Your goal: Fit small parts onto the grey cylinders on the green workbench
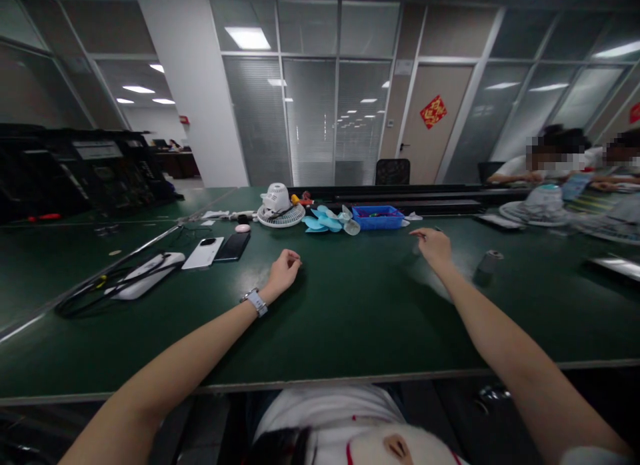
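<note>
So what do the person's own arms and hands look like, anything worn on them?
Both forearms are bare, with no sleeves reaching into view along them, and there are no gloves. The left hand has a watch at the wrist, with a light grey or silver band and case. The right hand and its wrist carry nothing that shows. No rings can be made out.
</note>
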`<state>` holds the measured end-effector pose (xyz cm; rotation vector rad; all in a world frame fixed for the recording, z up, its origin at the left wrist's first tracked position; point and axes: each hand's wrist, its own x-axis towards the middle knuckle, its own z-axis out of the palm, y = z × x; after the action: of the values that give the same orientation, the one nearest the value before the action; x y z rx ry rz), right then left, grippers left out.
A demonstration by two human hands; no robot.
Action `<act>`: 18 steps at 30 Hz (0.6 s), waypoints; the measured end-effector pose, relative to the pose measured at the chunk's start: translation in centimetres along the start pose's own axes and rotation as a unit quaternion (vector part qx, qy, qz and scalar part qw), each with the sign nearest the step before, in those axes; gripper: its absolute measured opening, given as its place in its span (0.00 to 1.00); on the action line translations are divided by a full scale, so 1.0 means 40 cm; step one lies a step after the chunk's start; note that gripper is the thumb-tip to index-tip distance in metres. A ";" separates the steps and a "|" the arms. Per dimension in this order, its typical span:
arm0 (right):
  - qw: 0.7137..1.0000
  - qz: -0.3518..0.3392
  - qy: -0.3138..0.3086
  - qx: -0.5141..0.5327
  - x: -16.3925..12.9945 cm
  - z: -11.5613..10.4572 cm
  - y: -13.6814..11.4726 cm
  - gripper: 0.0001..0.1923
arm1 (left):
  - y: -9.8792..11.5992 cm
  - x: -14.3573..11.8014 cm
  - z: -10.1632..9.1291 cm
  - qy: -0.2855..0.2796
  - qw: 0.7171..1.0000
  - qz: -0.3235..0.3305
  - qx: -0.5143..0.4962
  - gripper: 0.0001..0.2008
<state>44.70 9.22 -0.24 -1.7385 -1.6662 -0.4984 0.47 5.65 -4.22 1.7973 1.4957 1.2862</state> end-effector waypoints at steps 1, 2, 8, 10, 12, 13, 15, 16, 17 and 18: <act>1.000 0.004 0.003 -0.008 0.000 0.006 0.011 0.18 | 0.001 -0.001 -0.001 -0.002 1.000 0.001 0.001 0.05; 1.000 0.008 0.004 -0.015 0.000 0.011 0.017 0.18 | 0.002 -0.002 -0.001 -0.005 1.000 0.002 0.005 0.05; 0.999 0.023 -0.004 -0.037 0.000 0.032 0.024 0.19 | 0.014 -0.008 -0.007 -0.009 1.000 -0.001 0.030 0.05; 0.999 0.023 0.000 -0.035 -0.001 0.032 0.025 0.19 | 0.016 -0.009 -0.007 -0.013 0.999 0.002 0.030 0.05; 0.999 0.024 0.001 -0.030 -0.003 0.032 0.025 0.19 | 0.014 -0.008 -0.006 -0.014 0.999 0.004 0.030 0.05; 0.999 0.026 0.001 -0.026 -0.003 0.031 0.024 0.20 | 0.013 -0.008 -0.005 -0.014 0.999 0.004 0.029 0.05; 0.999 0.032 -0.002 -0.019 -0.006 0.028 0.021 0.20 | 0.010 -0.006 -0.004 -0.013 1.000 0.002 0.026 0.06; 0.999 0.036 -0.005 -0.016 -0.007 0.027 0.020 0.20 | 0.009 -0.005 -0.003 -0.013 1.000 0.000 0.025 0.06; 0.999 0.040 -0.009 -0.012 -0.008 0.025 0.018 0.20 | 0.007 -0.004 -0.003 -0.013 1.000 -0.002 0.024 0.07; 0.999 0.045 -0.012 -0.008 -0.010 0.024 0.017 0.20 | 0.006 -0.003 -0.002 -0.012 1.000 -0.004 0.024 0.08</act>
<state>45.16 9.63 -1.32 -1.8288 -1.5975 -0.4527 0.51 5.42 -4.02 1.8292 1.5311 1.2297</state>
